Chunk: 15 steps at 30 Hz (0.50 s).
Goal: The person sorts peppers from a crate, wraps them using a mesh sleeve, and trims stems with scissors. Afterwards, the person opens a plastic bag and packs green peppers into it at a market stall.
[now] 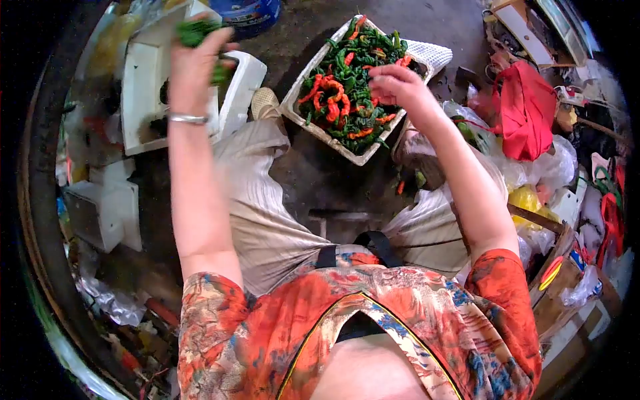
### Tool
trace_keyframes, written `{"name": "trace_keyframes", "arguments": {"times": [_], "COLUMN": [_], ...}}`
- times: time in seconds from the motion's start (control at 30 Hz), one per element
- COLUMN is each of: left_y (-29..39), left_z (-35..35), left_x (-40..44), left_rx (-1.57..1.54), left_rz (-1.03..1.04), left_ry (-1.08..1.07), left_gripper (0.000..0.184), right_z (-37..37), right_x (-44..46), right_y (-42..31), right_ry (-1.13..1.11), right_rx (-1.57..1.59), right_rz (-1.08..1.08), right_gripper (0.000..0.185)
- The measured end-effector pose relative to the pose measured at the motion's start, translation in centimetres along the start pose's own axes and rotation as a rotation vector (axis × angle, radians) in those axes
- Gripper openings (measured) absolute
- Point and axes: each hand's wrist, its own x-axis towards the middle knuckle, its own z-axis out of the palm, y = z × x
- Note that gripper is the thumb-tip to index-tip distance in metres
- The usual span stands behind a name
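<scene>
My left hand [201, 60], with a bangle at the wrist, is raised over the white foam box [141, 93] at the upper left. It is closed on green peppers [196, 31], which are smeared by motion. My right hand [403, 90] is above the right side of a white crate [361, 159], fingers loosely bent and apart, with nothing visible in them. The crate holds many wrinkled green peppers [363, 63], and a cluster of red peppers [330, 100] lies at its left.
A second white foam piece [243, 90] leans beside the box, near my shoe [265, 103]. A blue bucket [248, 15] stands at the top. To the right are a red bag [525, 110], plastic bags [557, 163] and wooden boards. A smaller white box [97, 210] sits at left.
</scene>
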Motion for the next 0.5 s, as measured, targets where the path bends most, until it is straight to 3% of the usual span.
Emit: {"name": "trace_keyframes", "arguments": {"times": [0.07, 0.13, 0.17, 0.2, 0.3, 0.33, 0.43, 0.5], "left_y": [-3.5, -7.5, -8.3, -8.9, -10.5, -8.1, -4.9, -3.3], "left_z": [-6.5, -12.8, -13.7, -14.4, -15.3, -11.8, -5.7, -1.7], "left_x": [3.1, 5.8, 5.8, 5.8, 6.7, 4.7, 1.8, -0.2], "left_rx": [0.155, 0.680, 0.682, 0.729, 0.920, 0.982, 0.902, 0.844], "left_rz": [0.081, 0.356, 0.352, 0.240, 0.208, 0.243, 0.483, 0.553], "left_ry": [0.213, 0.435, 0.439, 0.499, 0.385, 0.352, 0.136, 0.043], "left_gripper": [0.052, 0.073, 0.073, 0.082, 0.096, 0.093, 0.071, 0.059], "right_z": [0.0, -0.8, -1.2, -0.9, -0.4, -0.4, -0.5, -0.8], "right_x": [0.6, 2.5, 2.7, 2.0, 1.5, 1.5, 0.8, 0.7], "right_y": [2.3, 6.9, 8.8, 9.4, 12.4, 13.2, 16.8, 18.4], "right_ry": [-0.029, -0.077, -0.079, -0.093, -0.277, -0.363, -0.344, -0.306], "right_rx": [-0.173, -0.601, -0.813, -1.014, -1.372, -1.411, -1.373, -1.432], "right_rz": [0.033, -0.056, -0.227, -0.251, -0.226, -0.227, -0.190, -0.318], "right_gripper": [0.025, 0.022, 0.031, 0.023, 0.020, 0.022, 0.022, 0.021]}}
